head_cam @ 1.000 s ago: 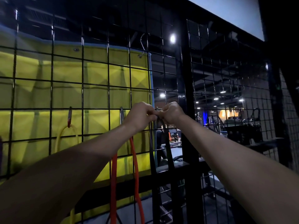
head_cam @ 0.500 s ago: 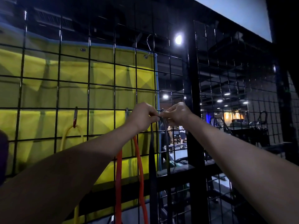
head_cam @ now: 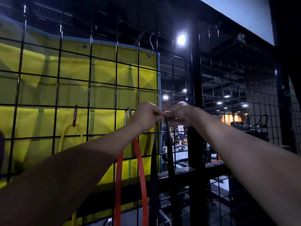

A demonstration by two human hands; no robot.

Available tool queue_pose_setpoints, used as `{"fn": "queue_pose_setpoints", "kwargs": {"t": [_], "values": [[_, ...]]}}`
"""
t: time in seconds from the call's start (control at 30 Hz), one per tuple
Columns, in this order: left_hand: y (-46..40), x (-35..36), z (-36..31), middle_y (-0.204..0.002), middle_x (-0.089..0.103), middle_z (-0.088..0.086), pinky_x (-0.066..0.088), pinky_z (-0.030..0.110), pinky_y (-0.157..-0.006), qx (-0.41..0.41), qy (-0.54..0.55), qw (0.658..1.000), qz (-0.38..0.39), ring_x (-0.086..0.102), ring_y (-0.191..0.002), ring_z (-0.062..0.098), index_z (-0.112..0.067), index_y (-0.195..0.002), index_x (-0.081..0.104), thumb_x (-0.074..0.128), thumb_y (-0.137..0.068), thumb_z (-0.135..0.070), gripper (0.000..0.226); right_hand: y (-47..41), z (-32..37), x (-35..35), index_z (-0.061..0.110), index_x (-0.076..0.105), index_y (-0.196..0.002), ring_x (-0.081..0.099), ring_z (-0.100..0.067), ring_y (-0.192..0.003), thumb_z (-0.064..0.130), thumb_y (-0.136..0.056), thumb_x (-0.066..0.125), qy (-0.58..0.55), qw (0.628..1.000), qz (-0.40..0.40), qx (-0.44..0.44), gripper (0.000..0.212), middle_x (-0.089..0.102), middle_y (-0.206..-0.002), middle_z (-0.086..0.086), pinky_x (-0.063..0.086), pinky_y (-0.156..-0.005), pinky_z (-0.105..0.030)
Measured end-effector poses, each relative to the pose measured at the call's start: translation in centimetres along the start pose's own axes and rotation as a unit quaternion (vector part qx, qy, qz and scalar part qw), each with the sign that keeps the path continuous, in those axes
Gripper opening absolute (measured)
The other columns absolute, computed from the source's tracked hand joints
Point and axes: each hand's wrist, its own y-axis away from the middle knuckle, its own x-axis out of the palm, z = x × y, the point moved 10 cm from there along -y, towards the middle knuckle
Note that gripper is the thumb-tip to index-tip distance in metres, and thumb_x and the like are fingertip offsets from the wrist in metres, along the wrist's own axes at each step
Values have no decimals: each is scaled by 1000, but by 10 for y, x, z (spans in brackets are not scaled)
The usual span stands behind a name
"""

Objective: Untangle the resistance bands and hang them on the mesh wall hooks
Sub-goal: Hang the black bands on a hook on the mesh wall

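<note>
Nearest the camera: two bare forearms reaching up to the mesh wall. Left hand and right hand, knuckles nearly touching, fingers curled, both pinching the top of the black band at a mesh wire; its hook hidden by the fingers. Just left: orange band hanging from a metal hook. Further left: yellow band on a carabiner. Behind the mesh: yellow tarp; gym floor beyond, dim.
</note>
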Motion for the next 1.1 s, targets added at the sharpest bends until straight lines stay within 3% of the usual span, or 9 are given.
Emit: {"fn": "queue_pose_setpoints", "kwargs": {"t": [0.1,0.27,0.4,0.5,0.6,0.67,0.8,0.93,1.1], "values": [[-1,0,0,-89,70,5,47,25,-73,-1,20,1000,-2,61,-80,14,-10,-92,75,73,-78,-12,14,2,1,0,-15,59,-111,56,-14,-60,9,-81,68,-16,1000,-7,-17,39,58,-69,-10,53,-47,-19],[1,-5,-2,-82,69,5,45,16,-64,2,45,999,-8,59,-73,12,-5,-89,75,74,-78,-12,13,0,3,0,-10,61,-110,59,-11,-49,10,-79,70,-5,999,-23,-23,37,59,-66,-8,54,-48,-21],[2,-8,-1,-75,64,1,37,3,-53,-2,68,998,-11,53,-60,-2,-2,-87,75,74,-77,-10,13,-6,2,-1,-10,62,-106,60,-15,-52,14,-81,69,27,999,-27,-36,36,61,-63,-9,55,-62,-27],[2,-10,0,-73,64,0,39,4,-54,-4,75,997,-16,54,-58,-3,-3,-86,75,74,-77,-12,12,-8,3,0,-8,63,-97,54,-17,-52,19,-82,68,70,996,-25,-47,32,57,-56,-8,48,-61,-29],[3,-10,-1,-70,64,-3,40,6,-55,0,81,997,-8,55,-56,-6,-5,-84,76,74,-77,-14,11,-8,5,-2,3,61,-79,48,-6,-31,18,-83,69,87,994,-36,-55,18,51,-34,3,42,-45,-20],[3,-8,-2,-71,65,-3,39,4,-53,3,80,997,-8,54,-54,-11,-6,-84,76,75,-77,-14,11,-6,5,-2,4,58,-77,44,-3,-25,15,-83,68,82,994,-38,-55,16,48,-29,4,38,-35,-15],[1,1,-4,-81,71,6,38,6,-55,-3,86,996,-26,54,-61,-2,-3,-86,75,74,-78,-11,12,-4,7,-2,-11,63,-90,50,-13,-39,8,-85,65,81,994,-38,-67,20,57,-52,-9,39,-40,-19],[-3,7,-3,-80,69,6,38,6,-55,-4,63,998,-26,53,-62,1,-3,-86,75,73,-79,-13,13,-9,3,-4,-5,64,-73,50,-17,-46,8,-87,64,87,993,-38,-72,19,57,-55,-10,37,-43,-22],[-10,10,-7,-79,68,6,39,19,-58,-8,16,1000,-9,54,-64,8,-3,-80,73,73,-80,-16,13,-9,2,-8,3,60,-67,40,-4,-25,12,-87,63,123,988,-50,-77,22,54,-54,-9,28,-29,-13]]}}
